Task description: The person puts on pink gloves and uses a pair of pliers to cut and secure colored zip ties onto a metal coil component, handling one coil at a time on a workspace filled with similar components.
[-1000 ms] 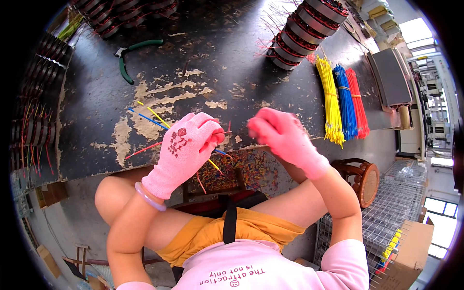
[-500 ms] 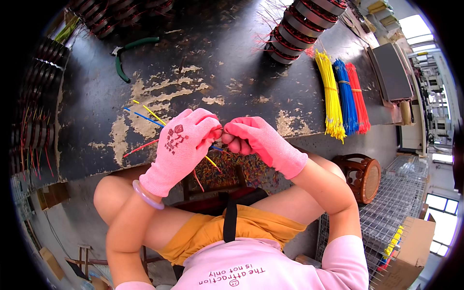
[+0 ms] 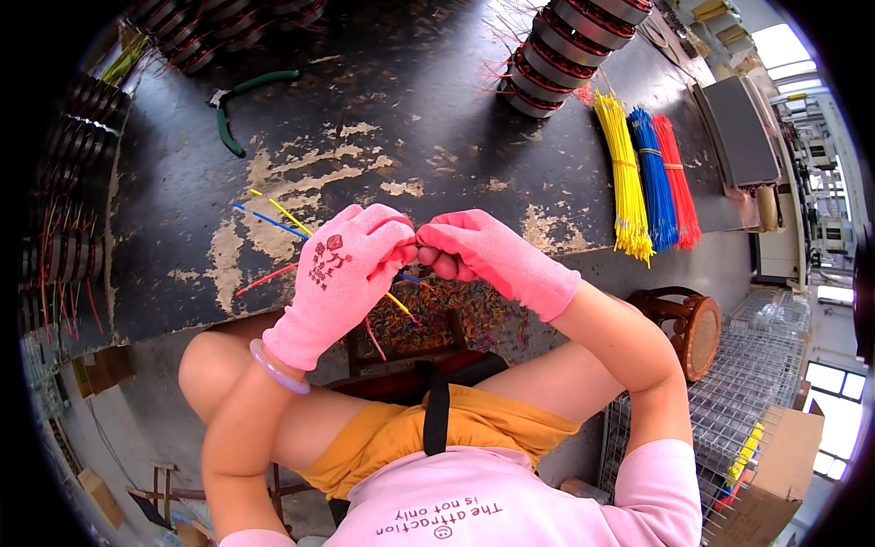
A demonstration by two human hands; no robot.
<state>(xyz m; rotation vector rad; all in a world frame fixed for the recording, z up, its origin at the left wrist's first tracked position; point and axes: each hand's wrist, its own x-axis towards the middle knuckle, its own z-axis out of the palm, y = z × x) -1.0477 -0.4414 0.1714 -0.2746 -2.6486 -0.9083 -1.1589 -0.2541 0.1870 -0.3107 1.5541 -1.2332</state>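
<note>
Both my hands wear pink gloves and meet fingertip to fingertip over the front edge of the dark workbench. My left hand [image 3: 351,264] is closed around a few thin wires. A blue wire [image 3: 266,219], a yellow wire [image 3: 283,211] and a red wire [image 3: 267,279] stick out on its far left side, and their other ends come out below the palm. My right hand [image 3: 488,255] is pinched against the left fingertips, its fingers curled. Whatever lies between its thumb and forefinger is too small and hidden to make out.
Bundles of yellow wires [image 3: 625,182], blue wires [image 3: 654,187] and red wires [image 3: 677,187] lie on the workbench [image 3: 437,137] at right. Behind stands a stack of wound motor stators [image 3: 570,56]. Green-handled cutters [image 3: 225,123] lie far left. Colourful scraps [image 3: 474,314] show below the bench edge.
My right hand has shifted slightly up and left, its fingertips closer against the left ones. My left hand and its wires have hardly moved.
</note>
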